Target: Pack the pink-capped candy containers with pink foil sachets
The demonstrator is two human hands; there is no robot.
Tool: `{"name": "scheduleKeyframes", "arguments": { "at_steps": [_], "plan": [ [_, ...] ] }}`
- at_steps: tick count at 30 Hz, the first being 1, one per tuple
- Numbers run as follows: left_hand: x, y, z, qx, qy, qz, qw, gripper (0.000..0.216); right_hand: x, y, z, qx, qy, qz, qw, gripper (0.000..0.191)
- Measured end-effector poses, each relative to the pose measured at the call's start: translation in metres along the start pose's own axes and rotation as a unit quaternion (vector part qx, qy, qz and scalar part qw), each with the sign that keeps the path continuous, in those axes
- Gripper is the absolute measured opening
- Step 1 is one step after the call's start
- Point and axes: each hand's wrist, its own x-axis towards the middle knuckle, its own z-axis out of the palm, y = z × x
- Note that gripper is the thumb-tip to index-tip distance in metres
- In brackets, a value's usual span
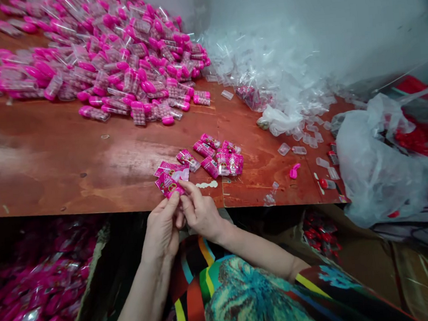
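My left hand point(163, 230) and my right hand point(200, 212) meet at the front edge of the reddish wooden table point(49, 160). Both pinch the same small stack of pink printed sticker labels point(170, 178), fingers closed on its lower edge. Just beyond lie several small pink wrapped packs point(217, 156) in a loose cluster. A white backing strip point(206, 184) lies beside my right fingers.
A big heap of clear tubes with pink caps point(108, 60) fills the far left. Clear plastic pieces point(277, 70) pile at the far right, with loose caps point(295, 171) near. A white plastic bag point(375, 166) sits right. Below the table, left, a box holds pink packs point(34, 296).
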Motion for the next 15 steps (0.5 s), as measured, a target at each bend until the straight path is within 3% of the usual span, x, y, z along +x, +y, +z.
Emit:
{"name": "scheduleKeyframes", "arguments": {
  "at_steps": [3,5,7,9,11,15],
  "plan": [
    [0.001,-0.003,0.001,-0.006,0.025,0.009,1.000,0.040,0.001,-0.001,0.004,0.019,0.009,0.007,1.000,0.045],
    [0.002,-0.005,0.000,-0.032,0.023,-0.012,0.999,0.038,0.004,-0.001,0.007,0.136,-0.001,0.037,0.990,0.042],
    [0.003,-0.006,-0.004,-0.059,0.005,-0.030,0.998,0.035,0.006,-0.002,0.009,0.262,-0.017,0.079,0.962,0.039],
    [0.002,-0.007,-0.008,-0.069,-0.025,-0.033,0.997,0.033,0.007,-0.003,0.009,0.323,-0.027,0.105,0.940,0.038],
    [-0.001,-0.008,-0.013,-0.065,-0.050,-0.027,0.996,0.033,0.006,-0.004,0.008,0.304,-0.029,0.095,0.947,0.038],
    [-0.005,-0.010,-0.017,-0.026,-0.027,-0.016,0.999,0.036,0.002,-0.006,0.008,0.099,-0.015,0.024,0.995,0.042]
  ]
}}
